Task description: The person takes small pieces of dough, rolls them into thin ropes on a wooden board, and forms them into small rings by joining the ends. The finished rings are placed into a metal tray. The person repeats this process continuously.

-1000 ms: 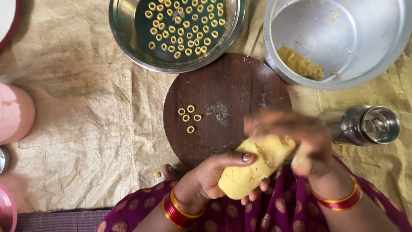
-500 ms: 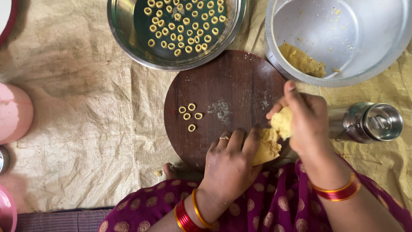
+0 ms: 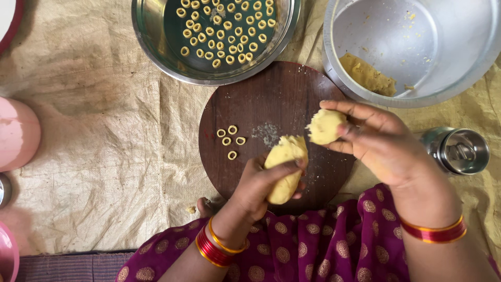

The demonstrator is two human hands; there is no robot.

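Head view: yellow dough in two pieces above the round dark wooden board (image 3: 271, 99).
Left hand (image 3: 261, 185) grips the long yellow dough lump (image 3: 284, 167); right hand (image 3: 383, 143) pinches the small yellow dough ball (image 3: 324, 127).

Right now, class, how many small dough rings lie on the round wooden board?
5 dough rings on the wooden board, clustered on its left side: one at, one at, one at, one at, and one below at. The hands may hide others.

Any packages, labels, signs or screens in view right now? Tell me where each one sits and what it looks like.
None in view: no package, label, sign or screen.
Only unmarked kitchenware shows: the round dark wooden board, two steel bowls and a small steel cup on a beige woven sheet.
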